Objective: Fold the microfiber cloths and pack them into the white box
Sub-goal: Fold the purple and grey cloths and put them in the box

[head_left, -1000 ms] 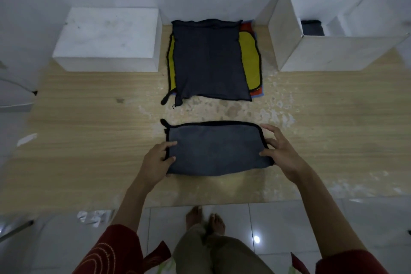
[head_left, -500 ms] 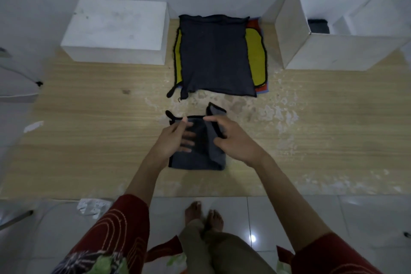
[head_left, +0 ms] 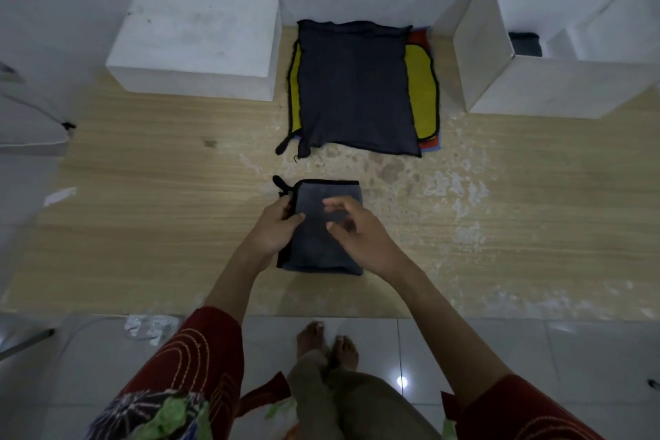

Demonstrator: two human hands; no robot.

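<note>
Wooden desk (head_left: pixel 143 225), folded grey cloth (head_left: pixel 314 250): soft, light, floppy.
Left hand (head_left: pixel 273 230) pinching edge; right hand (head_left: pixel 360 236) loose, empty; likely best lifted from underneath.

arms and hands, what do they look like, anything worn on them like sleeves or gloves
The left hand and right hand are bare: no gloves, rings or watch visible. Both forearms are uncovered. The loose dark red left sleeve carries pale curved stitched lines and a green and blue printed patch; the dark red right sleeve shows fainter curved stitching.
</note>
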